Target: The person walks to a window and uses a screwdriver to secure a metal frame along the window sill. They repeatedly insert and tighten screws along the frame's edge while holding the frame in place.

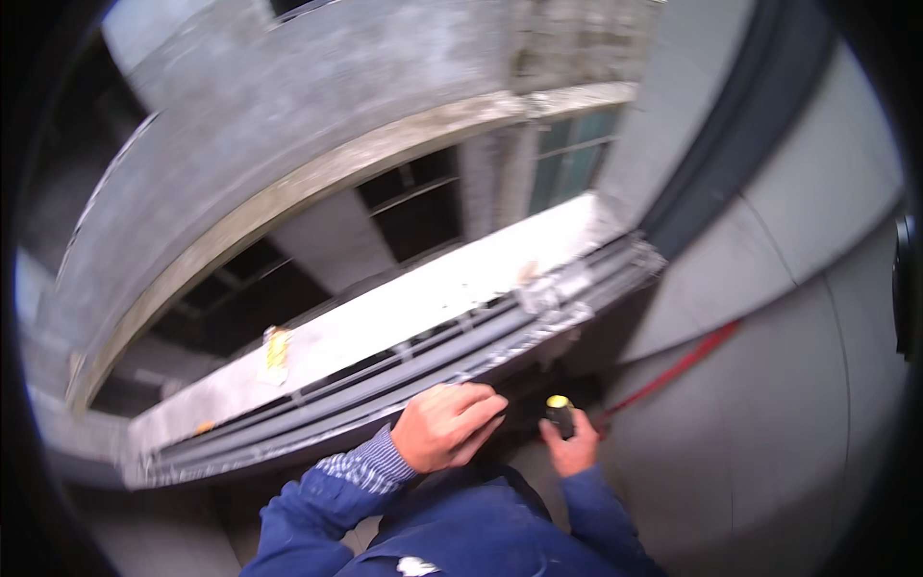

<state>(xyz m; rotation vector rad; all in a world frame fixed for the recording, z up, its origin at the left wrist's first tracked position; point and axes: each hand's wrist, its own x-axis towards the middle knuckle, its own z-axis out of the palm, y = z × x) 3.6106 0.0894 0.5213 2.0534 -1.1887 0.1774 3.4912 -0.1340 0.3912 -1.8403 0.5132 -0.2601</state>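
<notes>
My left hand (450, 425) is over the near edge of a window frame with grey metal tracks (423, 370). Its fingers are curled together, and anything inside them is hidden. Lower and to the right, my right hand (575, 448) grips a short black handle with a yellow end (560, 413). The yellow end points up; the handle's lower part and whatever it belongs to cannot be made out. Blue sleeves cover both forearms, with a checked cuff showing at my left wrist.
Beyond the tracks runs a bright white outer sill (385, 317) with a small yellow-and-white item (276, 356) on it. A dark upright frame (745, 120) stands at the right. A red strip (678, 365) runs along the grey panels. Outside is a concrete building (336, 91).
</notes>
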